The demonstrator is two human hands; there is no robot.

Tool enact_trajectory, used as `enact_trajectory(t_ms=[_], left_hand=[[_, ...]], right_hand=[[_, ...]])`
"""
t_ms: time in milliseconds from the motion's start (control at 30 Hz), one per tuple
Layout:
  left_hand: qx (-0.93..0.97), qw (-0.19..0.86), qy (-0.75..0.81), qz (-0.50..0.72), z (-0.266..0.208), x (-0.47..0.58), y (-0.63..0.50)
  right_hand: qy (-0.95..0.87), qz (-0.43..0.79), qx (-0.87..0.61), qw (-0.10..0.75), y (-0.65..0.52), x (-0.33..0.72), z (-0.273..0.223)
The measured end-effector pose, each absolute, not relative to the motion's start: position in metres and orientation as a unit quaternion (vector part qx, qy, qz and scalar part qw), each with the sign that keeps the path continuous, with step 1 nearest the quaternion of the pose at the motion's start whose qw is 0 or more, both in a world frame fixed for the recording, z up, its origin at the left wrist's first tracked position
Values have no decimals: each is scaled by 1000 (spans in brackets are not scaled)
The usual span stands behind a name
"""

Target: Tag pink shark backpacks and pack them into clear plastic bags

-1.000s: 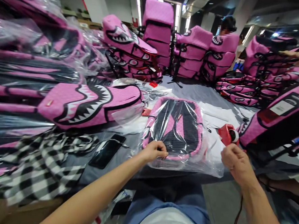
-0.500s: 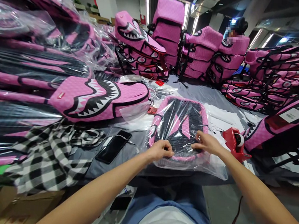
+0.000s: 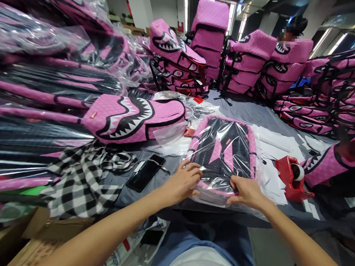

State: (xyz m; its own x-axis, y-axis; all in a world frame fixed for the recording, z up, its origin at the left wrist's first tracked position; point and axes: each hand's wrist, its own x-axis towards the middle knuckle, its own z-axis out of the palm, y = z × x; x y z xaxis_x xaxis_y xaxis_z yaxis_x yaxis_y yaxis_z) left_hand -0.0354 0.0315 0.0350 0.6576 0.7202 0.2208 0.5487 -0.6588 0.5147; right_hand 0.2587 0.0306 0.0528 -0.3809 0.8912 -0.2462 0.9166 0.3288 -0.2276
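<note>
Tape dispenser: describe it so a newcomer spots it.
On the gray table, the right hand touches a wrapped bag. Right of that, past white papers, sits the tape dispenser: red with a white roll, unlike the neighboring pink bag.

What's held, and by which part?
Bagged backpack touched at its near corners, left hand on left, right hand on right; actual grip can't be told.

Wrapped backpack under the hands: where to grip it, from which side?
I'd take the wrapped backpack by both pink side edges: left hand from the left, right hand from the right. It lies flat, and those long edges face outward. Pinching only the clear film would likely slip.
</note>
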Motion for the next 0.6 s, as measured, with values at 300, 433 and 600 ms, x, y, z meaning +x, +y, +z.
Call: enact_trajectory(t_ms=[300,433,600], left_hand=[[804,313,475,177,14,-81,61],[797,308,489,174,1,-74,63],[794,284,498,203,3,-73,53]], right_hand=[[800,-256,537,-77,27,263,56],[725,-299,560,-267,11,308,67],[517,18,795,-317,-1,432,70]])
